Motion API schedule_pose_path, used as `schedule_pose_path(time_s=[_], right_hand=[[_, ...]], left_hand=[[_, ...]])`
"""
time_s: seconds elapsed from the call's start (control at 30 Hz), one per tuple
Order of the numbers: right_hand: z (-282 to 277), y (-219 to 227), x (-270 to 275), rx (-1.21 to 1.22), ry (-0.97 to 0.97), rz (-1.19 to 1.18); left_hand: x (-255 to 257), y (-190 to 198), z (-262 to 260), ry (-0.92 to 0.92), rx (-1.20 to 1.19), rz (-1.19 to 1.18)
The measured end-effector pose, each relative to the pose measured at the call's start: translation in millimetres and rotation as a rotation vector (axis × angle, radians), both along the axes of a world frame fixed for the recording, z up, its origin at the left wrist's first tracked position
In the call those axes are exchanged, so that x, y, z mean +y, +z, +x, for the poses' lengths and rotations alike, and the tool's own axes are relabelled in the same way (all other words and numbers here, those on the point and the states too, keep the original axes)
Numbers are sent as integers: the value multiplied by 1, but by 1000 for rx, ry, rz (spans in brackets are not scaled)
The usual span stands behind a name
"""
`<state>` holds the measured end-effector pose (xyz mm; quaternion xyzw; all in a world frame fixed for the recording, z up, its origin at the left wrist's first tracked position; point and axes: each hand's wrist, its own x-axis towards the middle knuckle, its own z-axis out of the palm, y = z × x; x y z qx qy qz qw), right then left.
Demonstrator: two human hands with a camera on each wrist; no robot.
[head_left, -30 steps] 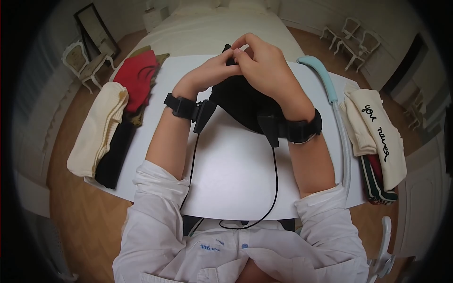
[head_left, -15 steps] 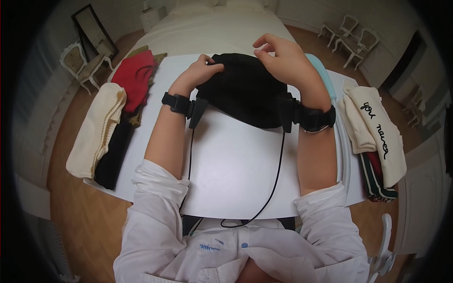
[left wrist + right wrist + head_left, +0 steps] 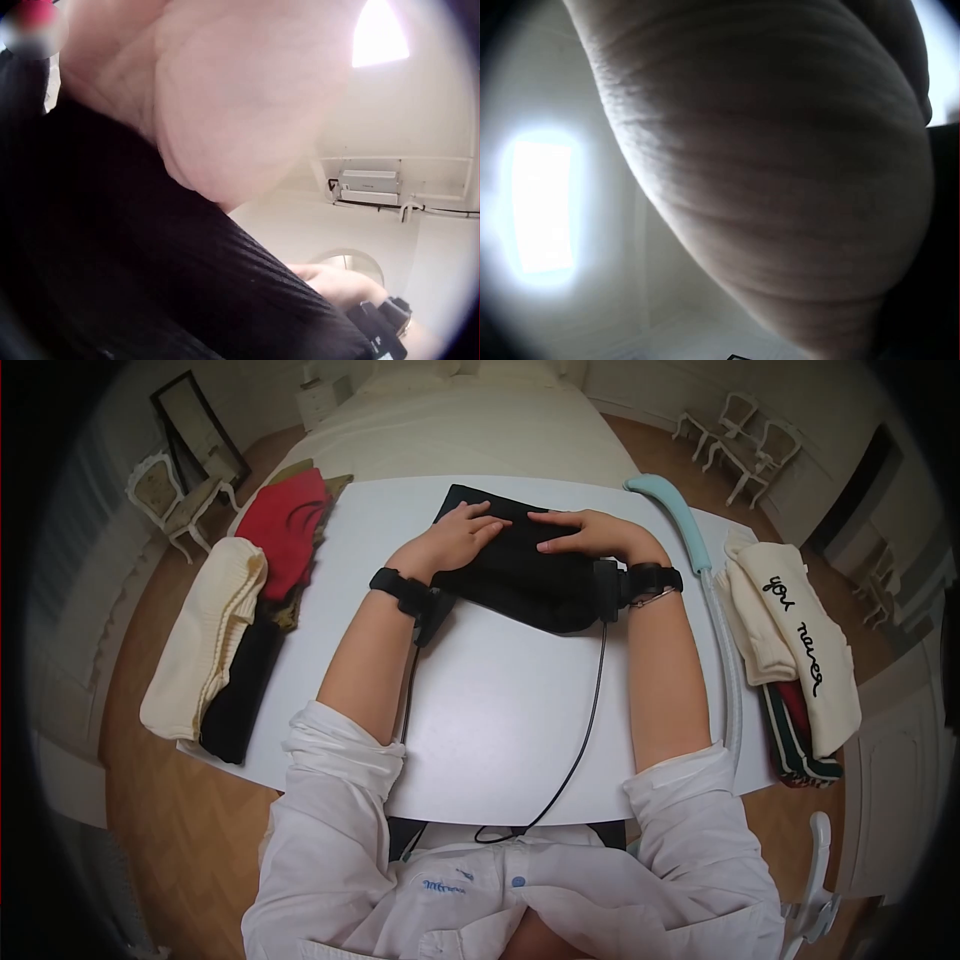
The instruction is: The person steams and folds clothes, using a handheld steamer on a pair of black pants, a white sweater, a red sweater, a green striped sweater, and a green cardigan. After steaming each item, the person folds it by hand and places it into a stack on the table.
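Observation:
A black folded cloth (image 3: 520, 575) lies on the white table (image 3: 480, 710), towards its far side. On the cloth's left part rests my left hand (image 3: 458, 542), fingers extended and spread. My right hand (image 3: 595, 534) lies over its upper right part, fingers pointing left and fairly straight. The two hands are apart, with black fabric between the fingertips. In the left wrist view, ribbed black fabric (image 3: 187, 255) runs below the palm (image 3: 240, 90). The right wrist view is mostly filled by the right palm (image 3: 765, 165), with dark cloth at the right edge.
At the left are a cream knit (image 3: 205, 635), a red garment (image 3: 285, 525) and a black folded piece (image 3: 240, 690). On the right lie a cream garment with lettering (image 3: 800, 640) and a striped one (image 3: 800, 745). A light-blue curved handle (image 3: 675, 515) stands beside the right arm.
Both hands, earlier together above the cloth and then spread apart, have come down onto it. The cloth now lies flatter, its far edge folded straighter. The right hand has lowered.

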<state>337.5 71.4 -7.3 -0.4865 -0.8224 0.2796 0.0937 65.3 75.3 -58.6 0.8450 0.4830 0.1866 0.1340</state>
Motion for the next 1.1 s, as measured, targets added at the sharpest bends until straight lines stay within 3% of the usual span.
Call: schedule_pose_path(time_s=[0.2,0.3,0.33,0.4,0.43,0.5,0.6,0.83,0.9,1.03,1.1], right_hand=[[43,-26,12,340,39,-109],[61,-50,10,1275,-154,-418],[65,-52,12,1275,-154,-419],[75,-54,15,1318,-349,-408],[77,-56,18,1326,-453,-396],[83,-65,30,1350,-465,-401],[87,-72,36,1380,-480,-416],[85,-69,32,1356,-527,-425],[83,-67,30,1354,-541,-418],[83,-67,30,1350,-571,-412],[84,-68,30,1365,-553,-409]], left_hand=[[19,-8,-20,-63,-106,-27],[8,-2,-18,304,-125,-204],[7,0,-19,305,-125,-205],[-2,15,-18,523,-61,-222],[-4,18,-20,524,-59,-223],[-4,22,-26,414,-214,-265],[-13,22,-23,457,-389,-290],[-6,27,-30,429,-259,-510],[-4,26,-30,348,-397,-591],[-5,18,-22,374,-563,-558],[-11,18,-16,525,-574,-499]])
